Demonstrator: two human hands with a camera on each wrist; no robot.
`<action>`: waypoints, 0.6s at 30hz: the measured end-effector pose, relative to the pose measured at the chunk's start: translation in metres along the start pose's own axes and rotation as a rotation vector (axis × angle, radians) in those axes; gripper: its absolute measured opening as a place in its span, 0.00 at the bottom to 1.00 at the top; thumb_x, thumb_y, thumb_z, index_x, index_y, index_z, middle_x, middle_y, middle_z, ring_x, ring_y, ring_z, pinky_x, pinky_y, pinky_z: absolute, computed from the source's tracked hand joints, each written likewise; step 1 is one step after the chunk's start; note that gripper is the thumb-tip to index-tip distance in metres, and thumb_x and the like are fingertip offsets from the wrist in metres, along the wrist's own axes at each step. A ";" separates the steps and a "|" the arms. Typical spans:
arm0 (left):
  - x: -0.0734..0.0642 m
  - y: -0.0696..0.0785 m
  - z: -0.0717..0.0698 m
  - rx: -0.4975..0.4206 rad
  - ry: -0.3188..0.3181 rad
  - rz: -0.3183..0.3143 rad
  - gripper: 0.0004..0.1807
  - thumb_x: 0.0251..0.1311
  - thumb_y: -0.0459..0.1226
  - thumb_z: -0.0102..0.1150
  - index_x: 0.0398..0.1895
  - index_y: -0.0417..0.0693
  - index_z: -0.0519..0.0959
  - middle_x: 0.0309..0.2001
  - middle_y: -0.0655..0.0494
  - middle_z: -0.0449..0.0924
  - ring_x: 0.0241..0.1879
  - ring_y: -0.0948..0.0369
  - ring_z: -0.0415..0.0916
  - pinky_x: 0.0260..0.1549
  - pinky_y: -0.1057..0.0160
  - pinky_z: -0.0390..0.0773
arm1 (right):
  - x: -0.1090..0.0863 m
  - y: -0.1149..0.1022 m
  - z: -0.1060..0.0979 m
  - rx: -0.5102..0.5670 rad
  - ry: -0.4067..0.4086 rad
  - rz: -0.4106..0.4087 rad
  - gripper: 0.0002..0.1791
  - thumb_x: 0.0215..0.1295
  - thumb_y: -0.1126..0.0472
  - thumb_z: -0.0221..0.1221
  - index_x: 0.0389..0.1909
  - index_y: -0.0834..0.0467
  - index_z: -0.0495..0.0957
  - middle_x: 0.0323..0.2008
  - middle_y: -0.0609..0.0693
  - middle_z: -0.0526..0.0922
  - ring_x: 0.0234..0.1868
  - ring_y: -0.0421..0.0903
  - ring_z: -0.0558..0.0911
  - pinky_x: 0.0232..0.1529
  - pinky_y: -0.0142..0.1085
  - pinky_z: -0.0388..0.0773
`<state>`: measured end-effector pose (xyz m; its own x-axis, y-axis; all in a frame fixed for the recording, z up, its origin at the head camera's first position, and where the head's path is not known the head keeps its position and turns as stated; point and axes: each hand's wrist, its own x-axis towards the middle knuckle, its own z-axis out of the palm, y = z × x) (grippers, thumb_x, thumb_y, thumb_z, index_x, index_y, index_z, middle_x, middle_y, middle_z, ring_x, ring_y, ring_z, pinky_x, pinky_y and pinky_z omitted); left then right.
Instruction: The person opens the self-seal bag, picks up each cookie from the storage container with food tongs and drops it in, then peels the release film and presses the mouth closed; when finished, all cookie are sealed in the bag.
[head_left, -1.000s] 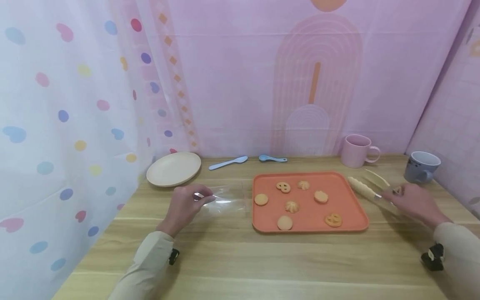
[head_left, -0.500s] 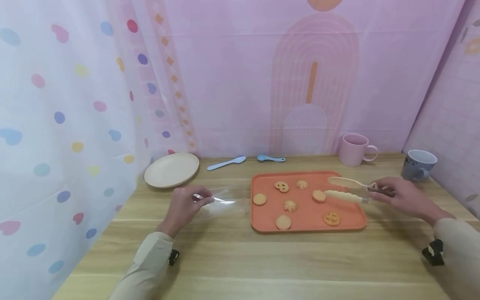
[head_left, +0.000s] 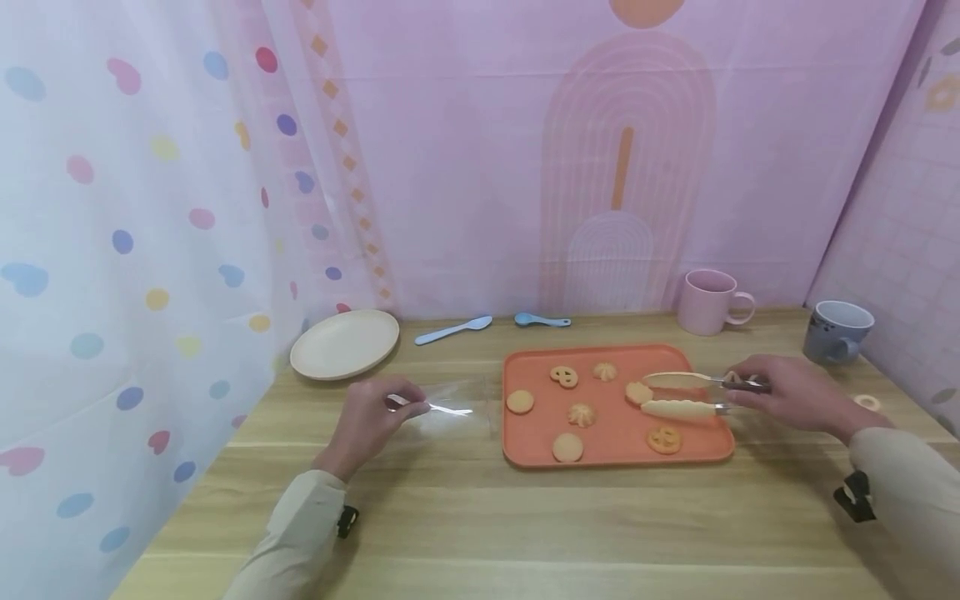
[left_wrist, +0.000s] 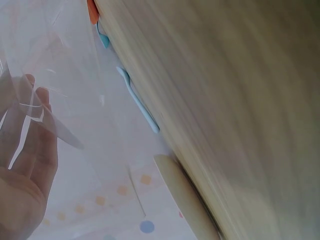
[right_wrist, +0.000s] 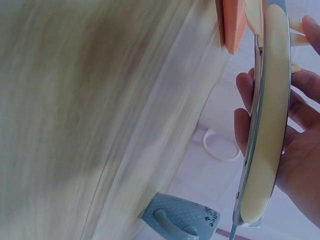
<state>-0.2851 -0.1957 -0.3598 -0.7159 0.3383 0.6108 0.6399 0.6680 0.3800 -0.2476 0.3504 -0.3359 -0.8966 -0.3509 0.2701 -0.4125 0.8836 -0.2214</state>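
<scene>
My left hand (head_left: 371,421) pinches the edge of a clear plastic bag (head_left: 461,396), which extends right to the edge of the orange tray (head_left: 517,454). In the left wrist view the see-through film (left_wrist: 75,100) spreads across the fingers (left_wrist: 42,145). With my right hand (head_left: 798,396) I grip a pair of tongs (head_left: 678,409) with cream-coloured ends and handles. Their parted tips reach over the tray, one at each side of a scalloped cookie (head_left: 637,393). Several other cookies lie there, among them a pretzel-shaped one (head_left: 664,440) and a round one (head_left: 567,447).
Behind stand a cream plate (head_left: 345,344), a light blue knife-like utensil (head_left: 453,331), a small blue spoon (head_left: 542,320) and a pink mug (head_left: 707,302). A grey-blue mug (head_left: 836,333) is at the right, beyond my right hand. A pale ring (head_left: 867,402) shows near the right wrist.
My right hand has brought the tongs leftward from the table over the tray, to the scalloped cookie. My left hand stays in place with the bag.
</scene>
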 end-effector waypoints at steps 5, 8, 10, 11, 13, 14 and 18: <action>-0.001 0.001 0.002 -0.004 -0.016 -0.017 0.06 0.48 0.31 0.77 0.28 0.46 0.87 0.29 0.56 0.89 0.30 0.60 0.86 0.30 0.61 0.89 | 0.003 -0.001 0.000 0.019 -0.026 0.017 0.12 0.62 0.57 0.68 0.42 0.59 0.85 0.35 0.45 0.87 0.34 0.36 0.79 0.33 0.30 0.75; -0.001 0.002 0.002 0.000 -0.024 -0.032 0.05 0.49 0.32 0.76 0.28 0.46 0.87 0.29 0.56 0.89 0.31 0.60 0.86 0.31 0.61 0.89 | 0.004 0.000 0.000 0.036 -0.022 0.018 0.10 0.62 0.58 0.68 0.41 0.59 0.85 0.35 0.47 0.88 0.36 0.41 0.83 0.34 0.32 0.78; -0.001 0.003 0.001 0.002 -0.027 -0.034 0.05 0.50 0.32 0.76 0.28 0.46 0.87 0.29 0.56 0.89 0.31 0.60 0.86 0.31 0.62 0.89 | 0.005 0.000 0.000 0.045 -0.012 0.012 0.08 0.62 0.59 0.68 0.40 0.59 0.86 0.34 0.47 0.88 0.36 0.43 0.84 0.34 0.33 0.80; -0.001 0.003 0.001 0.002 -0.029 -0.035 0.05 0.50 0.32 0.76 0.28 0.46 0.87 0.29 0.56 0.89 0.31 0.60 0.86 0.31 0.62 0.88 | 0.005 0.000 0.000 0.046 -0.004 0.006 0.08 0.62 0.59 0.68 0.39 0.58 0.86 0.34 0.47 0.88 0.36 0.44 0.85 0.35 0.33 0.80; 0.000 0.003 0.001 0.001 -0.029 -0.035 0.05 0.50 0.32 0.76 0.28 0.47 0.87 0.29 0.56 0.89 0.31 0.60 0.86 0.31 0.63 0.88 | 0.005 0.000 0.000 0.047 0.010 -0.006 0.07 0.62 0.60 0.68 0.38 0.57 0.87 0.34 0.47 0.89 0.36 0.44 0.85 0.35 0.33 0.81; 0.000 0.004 0.001 0.000 -0.028 -0.034 0.05 0.50 0.32 0.76 0.28 0.47 0.87 0.29 0.56 0.89 0.30 0.60 0.86 0.30 0.64 0.88 | 0.005 -0.001 0.000 0.045 0.017 -0.011 0.06 0.62 0.60 0.68 0.38 0.57 0.87 0.34 0.47 0.89 0.36 0.44 0.85 0.35 0.33 0.81; 0.001 0.004 0.001 0.001 -0.022 -0.029 0.05 0.49 0.32 0.77 0.28 0.46 0.87 0.29 0.56 0.89 0.30 0.60 0.86 0.30 0.65 0.88 | 0.008 -0.005 -0.002 0.036 0.045 -0.027 0.05 0.61 0.60 0.68 0.38 0.56 0.87 0.35 0.46 0.89 0.36 0.41 0.85 0.36 0.33 0.82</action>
<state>-0.2837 -0.1923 -0.3583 -0.7404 0.3332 0.5837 0.6181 0.6788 0.3965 -0.2520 0.3435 -0.3311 -0.8775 -0.3591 0.3179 -0.4424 0.8621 -0.2471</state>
